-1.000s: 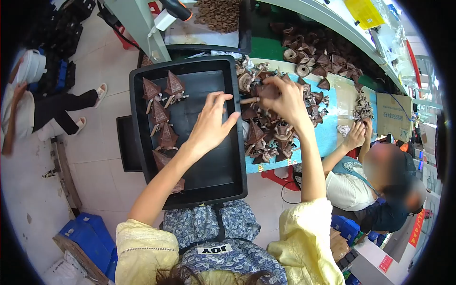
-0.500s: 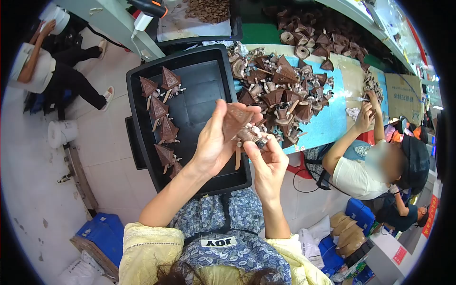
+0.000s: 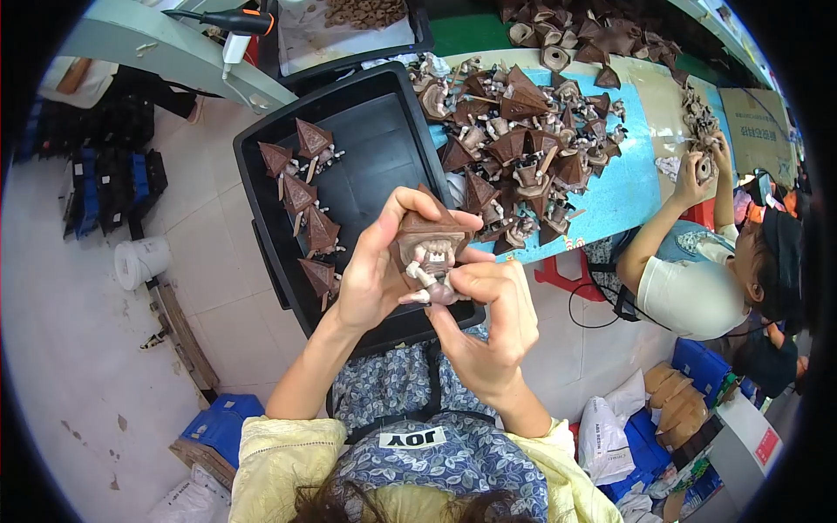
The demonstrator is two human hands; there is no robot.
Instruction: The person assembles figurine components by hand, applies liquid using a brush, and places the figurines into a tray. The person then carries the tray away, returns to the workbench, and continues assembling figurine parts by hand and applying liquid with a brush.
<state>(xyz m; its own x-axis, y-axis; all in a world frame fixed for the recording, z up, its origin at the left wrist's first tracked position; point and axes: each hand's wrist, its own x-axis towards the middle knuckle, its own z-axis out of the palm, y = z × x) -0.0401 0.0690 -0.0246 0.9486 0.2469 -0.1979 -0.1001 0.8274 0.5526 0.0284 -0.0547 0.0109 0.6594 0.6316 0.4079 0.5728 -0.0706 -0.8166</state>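
Between my two hands, over the near right part of a black tray (image 3: 384,87), is a figurine (image 3: 432,253) with a brown pointed hat and a pale body. The fingers of my left hand (image 3: 375,261) wrap round its hat from the left. My right hand (image 3: 493,322) pinches its lower body from the right. Several similar brown-hatted figurines (image 3: 299,193) lie along the tray's left side. A dense heap of such figurines (image 3: 523,157) covers the blue tabletop (image 3: 641,174) right of the tray.
A co-worker (image 3: 689,288) at the right handles small pieces at the table's far end. Brown hat pieces (image 3: 602,39) are piled at the back. Another tray (image 3: 349,39) with small brown parts stands behind mine. A grey metal post (image 3: 192,52) rises at the left.
My right hand went from the heap to meet my left over the tray. The figurine came between both hands and is now turned with its pale body facing up.
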